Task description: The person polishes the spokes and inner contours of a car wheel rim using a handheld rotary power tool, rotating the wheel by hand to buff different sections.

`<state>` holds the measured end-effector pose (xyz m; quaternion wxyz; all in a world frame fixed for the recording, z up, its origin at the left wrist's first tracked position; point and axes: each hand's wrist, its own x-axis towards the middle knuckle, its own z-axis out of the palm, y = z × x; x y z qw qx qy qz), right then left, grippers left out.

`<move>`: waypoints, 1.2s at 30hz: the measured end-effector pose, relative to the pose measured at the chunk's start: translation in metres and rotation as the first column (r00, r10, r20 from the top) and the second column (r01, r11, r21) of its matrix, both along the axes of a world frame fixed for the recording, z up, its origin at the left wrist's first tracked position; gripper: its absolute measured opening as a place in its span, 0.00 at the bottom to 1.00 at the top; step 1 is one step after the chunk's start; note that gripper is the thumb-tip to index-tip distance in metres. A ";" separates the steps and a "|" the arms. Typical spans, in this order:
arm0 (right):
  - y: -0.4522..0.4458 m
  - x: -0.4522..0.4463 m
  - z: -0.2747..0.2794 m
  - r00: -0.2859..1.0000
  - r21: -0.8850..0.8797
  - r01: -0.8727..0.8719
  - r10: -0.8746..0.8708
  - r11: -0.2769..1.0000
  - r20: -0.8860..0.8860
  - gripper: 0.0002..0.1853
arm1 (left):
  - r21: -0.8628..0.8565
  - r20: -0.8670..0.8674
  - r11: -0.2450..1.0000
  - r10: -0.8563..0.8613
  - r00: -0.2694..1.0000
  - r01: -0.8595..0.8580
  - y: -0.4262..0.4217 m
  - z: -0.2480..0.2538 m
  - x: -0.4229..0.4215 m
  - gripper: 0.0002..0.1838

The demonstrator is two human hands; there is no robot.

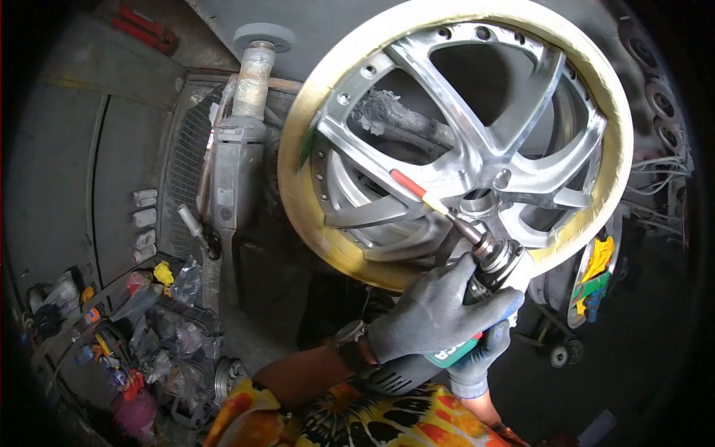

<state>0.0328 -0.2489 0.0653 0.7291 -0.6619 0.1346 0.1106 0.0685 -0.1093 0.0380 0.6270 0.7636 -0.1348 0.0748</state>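
Observation:
A silver multi-spoke wheel rim (484, 141) has yellowish tape or covering around its outer edge. In front of its hub is a green and black power tool (456, 352), with a metal head and a slim red and yellow rod pointing up-left across the spokes. My left hand (432, 309), in a grey glove below a wristwatch, is wrapped round the tool near its head. My right hand (480, 361), in a grey and blue glove, grips the tool's body from the lower right. Whether the rod's tip touches the rim is unclear.
A grey machine with a round disc (264, 36) on top stands left of the rim. Bags and assorted clutter (160, 343) lie at lower left. A yellow and green cloth (594, 276) hangs at right. Round discs (659, 100) line the right wall.

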 end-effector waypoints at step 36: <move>-0.132 -0.008 -0.034 0.996 0.022 0.049 -0.051 0.999 0.074 0.39 | 0.403 -0.413 0.813 0.572 0.709 -0.421 0.008 0.040 -0.042 0.12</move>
